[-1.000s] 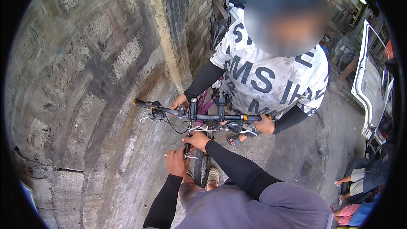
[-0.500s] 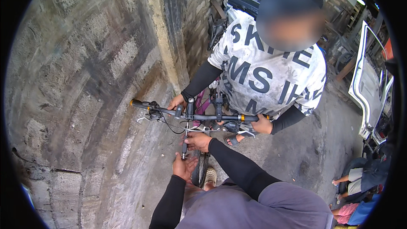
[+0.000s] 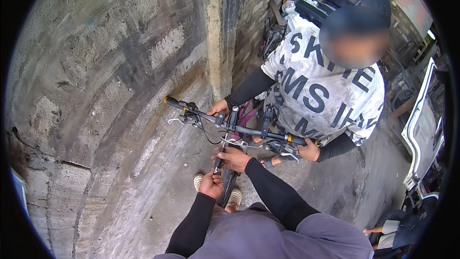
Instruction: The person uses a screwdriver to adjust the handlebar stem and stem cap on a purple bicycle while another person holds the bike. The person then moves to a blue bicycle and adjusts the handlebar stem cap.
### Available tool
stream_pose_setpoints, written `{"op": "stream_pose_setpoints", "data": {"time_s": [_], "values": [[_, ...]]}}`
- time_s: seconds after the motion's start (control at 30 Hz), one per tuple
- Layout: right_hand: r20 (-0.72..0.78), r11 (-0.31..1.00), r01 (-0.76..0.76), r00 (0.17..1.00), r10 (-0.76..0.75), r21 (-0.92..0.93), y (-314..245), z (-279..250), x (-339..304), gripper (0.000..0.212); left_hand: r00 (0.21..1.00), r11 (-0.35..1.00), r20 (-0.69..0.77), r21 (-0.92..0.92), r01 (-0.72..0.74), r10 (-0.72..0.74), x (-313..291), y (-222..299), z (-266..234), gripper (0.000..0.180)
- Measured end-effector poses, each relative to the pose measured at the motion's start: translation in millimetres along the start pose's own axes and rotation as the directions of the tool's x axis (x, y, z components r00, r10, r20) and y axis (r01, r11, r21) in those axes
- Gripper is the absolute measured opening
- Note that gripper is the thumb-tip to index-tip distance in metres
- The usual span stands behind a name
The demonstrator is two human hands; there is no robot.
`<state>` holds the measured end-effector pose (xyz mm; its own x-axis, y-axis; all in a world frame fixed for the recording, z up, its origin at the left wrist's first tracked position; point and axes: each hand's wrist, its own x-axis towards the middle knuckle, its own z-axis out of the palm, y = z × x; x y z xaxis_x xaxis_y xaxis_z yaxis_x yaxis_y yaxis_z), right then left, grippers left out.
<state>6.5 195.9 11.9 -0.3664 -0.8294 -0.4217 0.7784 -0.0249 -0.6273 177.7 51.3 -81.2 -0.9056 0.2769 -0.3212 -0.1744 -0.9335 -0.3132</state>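
Head view: left hand (image 3: 211, 184) and right hand (image 3: 233, 158) both pinch what may be a cable end at the bicycle's front wheel (image 3: 229, 182), below the handlebar (image 3: 235, 127); steady, small movements suit this step.

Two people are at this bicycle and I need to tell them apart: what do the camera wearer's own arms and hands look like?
Both forearms rise from the lower edge in snug black long sleeves ending at the wrists. The left hand and right hand are bare: no gloves, and no watch or rings that I can make out. A grey-purple top covers the torso below.
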Motion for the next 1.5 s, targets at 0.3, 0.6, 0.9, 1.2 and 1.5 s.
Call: {"op": "stream_pose_setpoints", "data": {"time_s": [0.3,0.6,0.9,1.2,1.5], "values": [[-0.349,0.833,-0.033,0.917,-0.195,-0.553,-7.2,12.6,-0.4,0.042,0.710,0.037,0.120,0.979,-0.202,0.694,-12.4,-60.2,48.8,0.050],[-0.076,0.999,0.037,0.996,-0.039,-0.027,-13.4,27.4,-11.1,0.033,0.965,0.986,-0.235,0.148,-0.082,0.115,1.3,16.6,6.2,0.024],[-0.319,0.929,-0.149,0.947,0.036,-0.338,-16.2,-2.3,15.2,0.035,0.531,0.080,0.089,0.955,-0.286,0.843,-6.2,-69.6,55.1,0.033],[-0.073,0.998,-0.027,0.997,0.032,0.061,-20.8,5.4,3.5,0.040,0.898,0.956,-0.374,0.257,-0.142,0.233,11.0,-6.2,19.6,0.019],[-0.397,0.826,-0.094,0.903,-0.165,-0.556,-29.5,23.0,10.3,0.038,0.424,-0.814,0.704,0.554,0.174,0.570,-17.5,-91.7,110.2,0.076]]}}
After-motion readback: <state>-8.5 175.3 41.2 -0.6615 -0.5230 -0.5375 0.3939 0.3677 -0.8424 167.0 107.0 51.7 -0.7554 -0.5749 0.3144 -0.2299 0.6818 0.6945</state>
